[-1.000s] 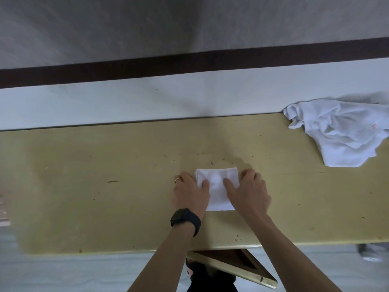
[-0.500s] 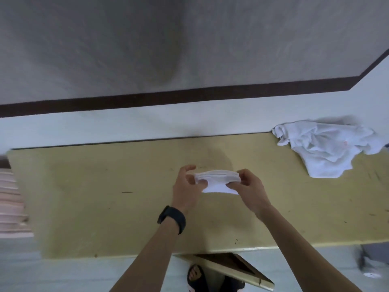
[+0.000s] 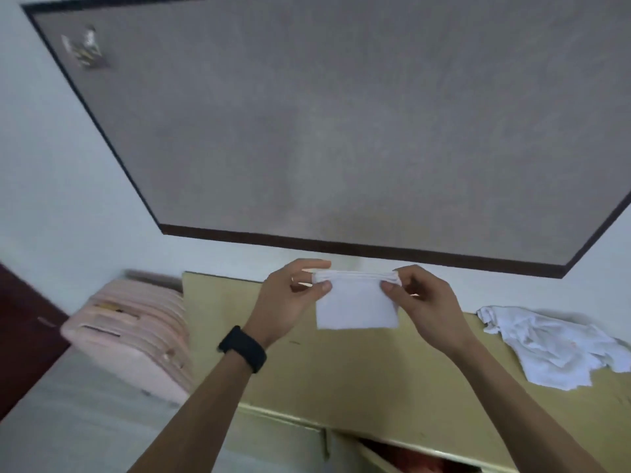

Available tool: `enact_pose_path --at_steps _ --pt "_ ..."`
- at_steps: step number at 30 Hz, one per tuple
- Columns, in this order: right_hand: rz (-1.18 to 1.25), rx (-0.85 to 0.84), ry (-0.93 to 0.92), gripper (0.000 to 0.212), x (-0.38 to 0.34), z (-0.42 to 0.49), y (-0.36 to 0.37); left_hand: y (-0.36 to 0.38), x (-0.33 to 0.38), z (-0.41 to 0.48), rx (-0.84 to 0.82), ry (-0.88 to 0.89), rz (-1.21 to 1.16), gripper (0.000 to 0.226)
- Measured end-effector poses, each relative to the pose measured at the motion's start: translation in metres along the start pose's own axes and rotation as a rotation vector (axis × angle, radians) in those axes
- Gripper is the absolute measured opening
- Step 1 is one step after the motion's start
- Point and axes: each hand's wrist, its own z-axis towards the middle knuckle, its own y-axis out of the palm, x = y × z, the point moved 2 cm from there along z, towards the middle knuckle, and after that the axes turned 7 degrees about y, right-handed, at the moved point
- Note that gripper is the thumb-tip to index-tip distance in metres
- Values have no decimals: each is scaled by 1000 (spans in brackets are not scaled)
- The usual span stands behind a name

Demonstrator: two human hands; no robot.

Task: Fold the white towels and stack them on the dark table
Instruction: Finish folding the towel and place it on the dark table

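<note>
Folded towel: white cloth, matt, flat and smooth on the face, layered plies along the top edge.
Crumpled towel: white cloth of the same look, matt, heavily creased.
Table: pale yellow painted top, matt, smooth, with small dark scuffs.
Wrist band: black, matt, rubber-like.
Suitcase: pink hard shell, ribbed, plastic-looking, faint sheen.
Wall panel: grey, matt, finely speckled; dark smooth border.
</note>
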Motion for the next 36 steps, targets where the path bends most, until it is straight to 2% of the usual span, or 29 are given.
enact_pose_path --at_steps 2,5,12,16,19,23,28,32,36 --pt "1 -64 -96 10 -38 -20 19 -35 29 -34 102 60 48 25" --pt "-20 -174 -238 21 -87 -58 54 -84 58 -99 243 86 71 16" --pt "-54 -466 -459 20 -166 -192 191 -204 88 -313 605 -86 124 14" --pt "78 -689 -495 28 -215 -294 281 -272 111 -453 759 -178 197 23" --pt "125 -866 -468 29 -244 -380 357 -322 117 -571 885 -312 214 31" --pt "25 -1194 -476 14 -266 -530 472 -381 111 -757 1003 -548 363 18" --pt "-31 -1485 -501 9 -272 -739 598 -431 111 -985 1114 -819 497 12" --pt "-75 -1633 -495 10 -275 -873 667 -455 117 -1122 1178 -970 509 13" --pt "-121 -1744 -481 10 -284 -978 727 -479 111 -1225 1309 -1033 469 8"
